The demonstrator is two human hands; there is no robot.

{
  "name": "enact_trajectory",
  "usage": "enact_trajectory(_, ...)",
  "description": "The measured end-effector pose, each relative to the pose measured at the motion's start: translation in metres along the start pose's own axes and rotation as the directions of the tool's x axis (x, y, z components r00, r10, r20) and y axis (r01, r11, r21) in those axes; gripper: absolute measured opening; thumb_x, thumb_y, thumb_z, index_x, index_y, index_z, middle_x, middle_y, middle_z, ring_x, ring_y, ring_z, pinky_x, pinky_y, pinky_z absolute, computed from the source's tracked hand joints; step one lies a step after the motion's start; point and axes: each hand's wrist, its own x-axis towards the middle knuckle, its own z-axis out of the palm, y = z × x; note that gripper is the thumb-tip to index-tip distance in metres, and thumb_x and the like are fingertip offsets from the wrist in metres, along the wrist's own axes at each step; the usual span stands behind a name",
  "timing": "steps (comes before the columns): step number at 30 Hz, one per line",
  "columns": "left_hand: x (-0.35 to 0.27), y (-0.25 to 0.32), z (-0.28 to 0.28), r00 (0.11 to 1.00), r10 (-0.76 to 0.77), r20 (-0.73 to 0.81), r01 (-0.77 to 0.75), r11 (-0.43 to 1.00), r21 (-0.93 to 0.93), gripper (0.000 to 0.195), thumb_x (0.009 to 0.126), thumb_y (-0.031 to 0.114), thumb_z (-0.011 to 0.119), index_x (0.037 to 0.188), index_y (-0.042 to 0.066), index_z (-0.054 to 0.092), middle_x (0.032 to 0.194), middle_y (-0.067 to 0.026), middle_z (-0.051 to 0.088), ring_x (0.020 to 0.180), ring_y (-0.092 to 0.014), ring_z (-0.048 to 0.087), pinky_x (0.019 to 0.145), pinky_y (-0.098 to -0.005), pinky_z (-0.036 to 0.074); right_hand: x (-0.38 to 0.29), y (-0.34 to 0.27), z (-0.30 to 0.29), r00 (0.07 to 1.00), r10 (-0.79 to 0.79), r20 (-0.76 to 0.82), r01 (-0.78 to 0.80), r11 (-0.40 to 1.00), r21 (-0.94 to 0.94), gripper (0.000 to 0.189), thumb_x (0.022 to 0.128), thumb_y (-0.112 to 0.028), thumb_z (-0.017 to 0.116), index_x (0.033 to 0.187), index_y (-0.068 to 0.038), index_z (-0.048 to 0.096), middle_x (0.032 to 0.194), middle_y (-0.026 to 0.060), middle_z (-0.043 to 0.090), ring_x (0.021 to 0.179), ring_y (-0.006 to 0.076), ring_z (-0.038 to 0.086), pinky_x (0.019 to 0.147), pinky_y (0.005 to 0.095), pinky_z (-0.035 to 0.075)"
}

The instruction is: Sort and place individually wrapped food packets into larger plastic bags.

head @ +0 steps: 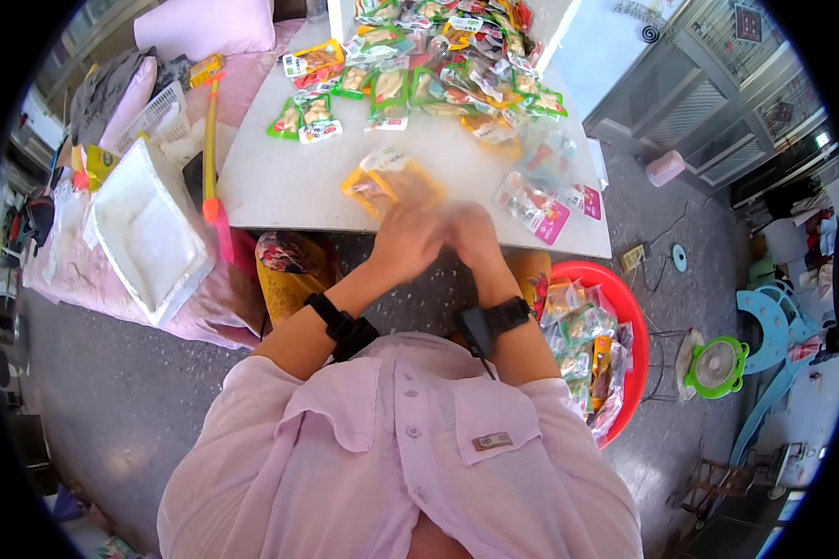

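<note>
My left hand (409,237) and my right hand (470,232) meet over the near edge of a white table (300,189), both blurred. Yellow-edged, clear-fronted food packets (384,183) lie directly beyond my left hand, overlapping one another. Its fingertips reach their lower edge; whether they grip it is hidden. My right hand is curled against the left one, and I cannot tell if anything is inside it. To its right are clear packets with purple ends (531,208). Further back, a heap of sealed food packets (454,70) spills from a white box (558,35).
A red tub (636,349) of packets (587,328) stands beside my right leg. At left, a white foam box (150,237) and a yellow-handled stick (211,140) rest on a pink-covered bed (245,112). A green fan (716,367) and a cable lie right.
</note>
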Motion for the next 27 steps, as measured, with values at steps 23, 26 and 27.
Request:
enact_trajectory(23, 0.059, -0.001, -0.110, 0.902, 0.113, 0.417, -0.024, 0.977, -0.211, 0.022, 0.077, 0.007, 0.041, 0.097, 0.001, 0.047, 0.099, -0.0135, 0.049, 0.091, -0.026, 0.046, 0.079, -0.0305, 0.036, -0.036, -0.090, 0.020, 0.626, -0.337, 0.703, 0.666, -0.238, -0.707, 0.011, 0.066, -0.016, 0.051, 0.072, -0.006, 0.050, 0.068, 0.0083, 0.053, 0.075, 0.0256, 0.050, 0.064, 0.0395, 0.036)
enact_trajectory(26, 0.070, 0.025, -0.128, 0.869, 0.028, 0.493, 0.114, 0.960, -0.255, 0.020, 0.078, 0.007, 0.041, 0.095, 0.000, 0.048, 0.094, -0.0127, 0.051, 0.086, -0.024, 0.049, 0.075, -0.0290, 0.037, -0.060, -0.112, 0.019, 0.637, -0.291, 0.714, 0.757, 0.063, -0.650, 0.012, 0.068, -0.015, 0.049, 0.075, -0.005, 0.049, 0.065, 0.0126, 0.050, 0.066, 0.0302, 0.049, 0.059, 0.0383, 0.037)
enact_trajectory(27, 0.068, 0.032, -0.129, 0.878, 0.064, 0.475, 0.088, 0.952, -0.292, 0.020, 0.077, 0.008, 0.042, 0.093, 0.000, 0.049, 0.091, -0.0130, 0.052, 0.083, -0.025, 0.049, 0.073, -0.0291, 0.038, -0.069, -0.116, 0.019, 0.636, -0.274, 0.721, 0.761, 0.071, -0.645, 0.013, 0.070, -0.015, 0.049, 0.077, -0.004, 0.049, 0.066, 0.0132, 0.049, 0.065, 0.0301, 0.048, 0.057, 0.0375, 0.037)
